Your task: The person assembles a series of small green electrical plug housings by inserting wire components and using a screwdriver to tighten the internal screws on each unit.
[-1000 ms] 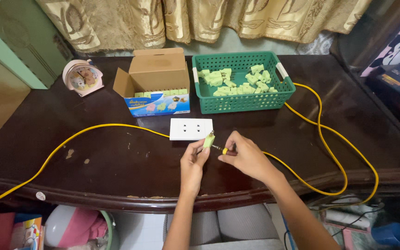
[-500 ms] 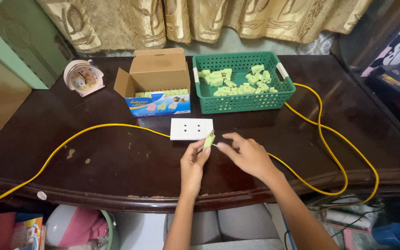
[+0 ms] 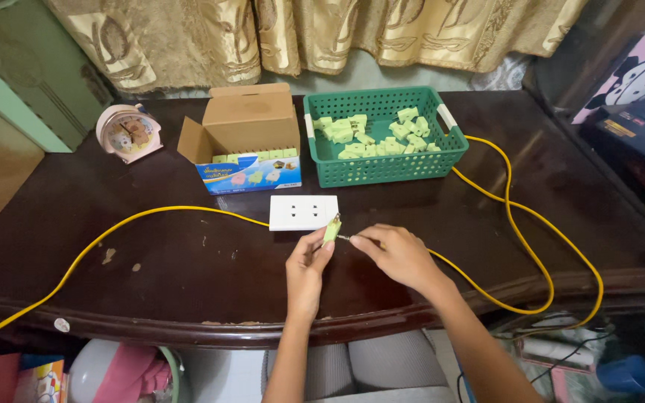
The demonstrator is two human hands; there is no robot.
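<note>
From the head view, I am watching the left hand (image 3: 307,269) pinching a small green plug (image 3: 331,230) in its fingers, just in front of a white outlet plate (image 3: 303,212) lying on the dark desk (image 3: 173,261). The right hand (image 3: 397,254) is pressing its fingers together on a thin metal tool (image 3: 345,238) touching the plug. A yellow cable (image 3: 151,218) is crossing the desk, with a green basket (image 3: 382,168) and an open cardboard box (image 3: 248,138) sitting behind.

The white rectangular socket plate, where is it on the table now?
In the head view, the white rectangular socket plate lies mid-table, just in front of the open cardboard box and green plastic basket, just beyond the left hand.
</note>
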